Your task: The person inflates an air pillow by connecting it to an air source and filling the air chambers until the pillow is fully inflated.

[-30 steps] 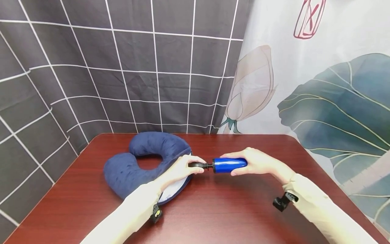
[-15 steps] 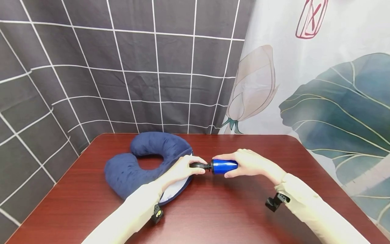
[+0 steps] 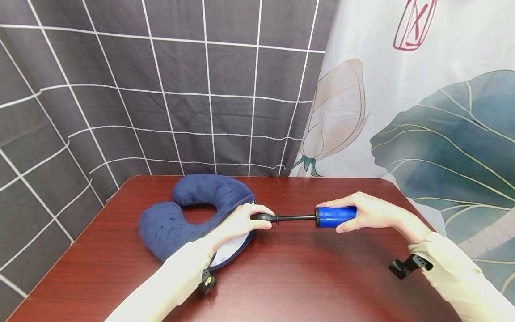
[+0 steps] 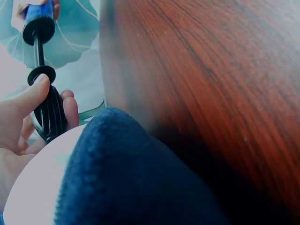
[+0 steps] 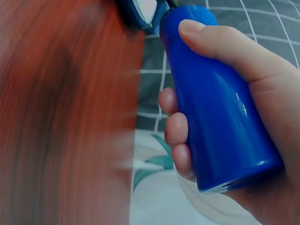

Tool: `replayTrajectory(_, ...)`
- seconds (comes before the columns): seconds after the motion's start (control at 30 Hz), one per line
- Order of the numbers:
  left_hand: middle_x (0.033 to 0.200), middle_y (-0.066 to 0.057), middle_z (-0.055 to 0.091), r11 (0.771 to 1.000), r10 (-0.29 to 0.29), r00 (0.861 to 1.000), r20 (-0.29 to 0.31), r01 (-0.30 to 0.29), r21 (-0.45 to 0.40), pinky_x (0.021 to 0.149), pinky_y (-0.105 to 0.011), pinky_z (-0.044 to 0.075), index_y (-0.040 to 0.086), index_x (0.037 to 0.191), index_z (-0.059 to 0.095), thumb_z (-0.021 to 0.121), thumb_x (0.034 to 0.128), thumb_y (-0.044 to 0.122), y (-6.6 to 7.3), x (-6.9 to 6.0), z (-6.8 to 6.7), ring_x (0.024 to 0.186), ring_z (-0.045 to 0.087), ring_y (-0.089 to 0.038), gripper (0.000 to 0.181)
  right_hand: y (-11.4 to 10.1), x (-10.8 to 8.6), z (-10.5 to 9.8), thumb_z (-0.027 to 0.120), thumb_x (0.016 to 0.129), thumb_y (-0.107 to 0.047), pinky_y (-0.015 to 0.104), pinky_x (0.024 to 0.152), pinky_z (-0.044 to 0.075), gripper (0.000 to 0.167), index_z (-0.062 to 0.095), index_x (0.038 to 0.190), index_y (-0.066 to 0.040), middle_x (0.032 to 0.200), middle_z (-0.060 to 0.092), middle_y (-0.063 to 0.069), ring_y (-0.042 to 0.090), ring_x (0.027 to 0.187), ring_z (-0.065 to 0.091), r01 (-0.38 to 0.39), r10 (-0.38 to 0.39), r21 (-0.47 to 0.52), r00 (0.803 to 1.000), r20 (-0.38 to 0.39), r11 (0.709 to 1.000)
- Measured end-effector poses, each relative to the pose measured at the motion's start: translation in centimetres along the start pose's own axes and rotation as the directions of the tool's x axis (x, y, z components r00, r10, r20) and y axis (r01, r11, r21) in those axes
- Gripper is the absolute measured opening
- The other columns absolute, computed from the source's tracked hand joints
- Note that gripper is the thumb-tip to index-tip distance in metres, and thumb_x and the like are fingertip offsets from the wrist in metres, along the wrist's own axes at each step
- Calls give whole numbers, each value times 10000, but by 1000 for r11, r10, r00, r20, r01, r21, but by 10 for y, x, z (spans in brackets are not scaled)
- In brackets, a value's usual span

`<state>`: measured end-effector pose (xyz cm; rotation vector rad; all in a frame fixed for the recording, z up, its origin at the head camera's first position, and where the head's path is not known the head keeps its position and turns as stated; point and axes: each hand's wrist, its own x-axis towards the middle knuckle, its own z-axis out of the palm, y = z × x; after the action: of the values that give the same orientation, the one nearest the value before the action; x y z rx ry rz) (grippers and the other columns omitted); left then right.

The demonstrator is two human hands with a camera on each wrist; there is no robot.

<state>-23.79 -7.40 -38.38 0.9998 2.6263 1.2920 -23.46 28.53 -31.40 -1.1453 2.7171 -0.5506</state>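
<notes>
A blue hand pump (image 3: 336, 217) is held level above the table between both hands, its black rod (image 3: 297, 218) drawn well out of the barrel. My left hand (image 3: 242, 219) grips the black handle (image 4: 50, 115), thumb on one side and fingers round the other. The right hand (image 3: 372, 211) wraps the blue barrel (image 5: 211, 103), its thumb lying near the rod end. Beside and under the left hand lies a navy U-shaped neck pillow (image 3: 177, 232), with a white part (image 3: 231, 250) showing along its near right edge. The left wrist view shows the pillow's dark blue cover (image 4: 126, 168) up close.
The reddish-brown wooden table (image 3: 281, 277) runs under everything. Behind it hangs a dark grey cloth (image 3: 181, 67) with a white grid, and to the right a white cloth (image 3: 346, 27) with printed flowers and leaves. A wrist camera (image 3: 408, 266) sits on the right sleeve.
The right hand first pushed the barrel left towards the handle, then pulled it back right, baring a long stretch of rod. The left hand and pillow stayed almost still.
</notes>
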Motion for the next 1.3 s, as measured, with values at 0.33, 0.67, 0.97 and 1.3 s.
replayTrajectory(0.33,953,24,742,999,15,1000,-8,-16,-43,799,-181,460,183,1102,732,737,880,203,1,-1,1,834,586,-21,224,-3,-1,1,783,815,-448,246,650,560,631,566,1388,-299,1174,695,-10,79,886,638,-22,22,80,1000,4,997)
replayTrajectory(0.67,958,-30,743,996,7,1000,-4,-7,-91,761,-194,496,142,1130,725,731,889,198,-1,1,2,772,599,-33,248,-33,60,28,749,815,-535,238,747,547,627,574,1379,-326,1150,714,-53,86,932,656,24,-24,2,999,22,1000)
replayTrajectory(0.97,987,-4,746,999,6,1000,-9,-7,-46,815,-215,487,166,1140,721,727,894,243,0,0,0,837,605,-55,258,-39,65,28,777,811,-456,261,761,534,620,559,1384,-362,1149,716,-61,94,934,660,17,-16,-91,1000,10,996)
replayTrajectory(1.3,975,18,742,1000,27,999,-19,-27,-15,820,-196,468,172,1137,718,729,885,195,3,0,-1,861,592,-46,252,-11,22,3,757,808,-534,234,757,539,644,568,1386,-319,1137,720,-57,37,915,648,35,-35,-42,999,-13,998)
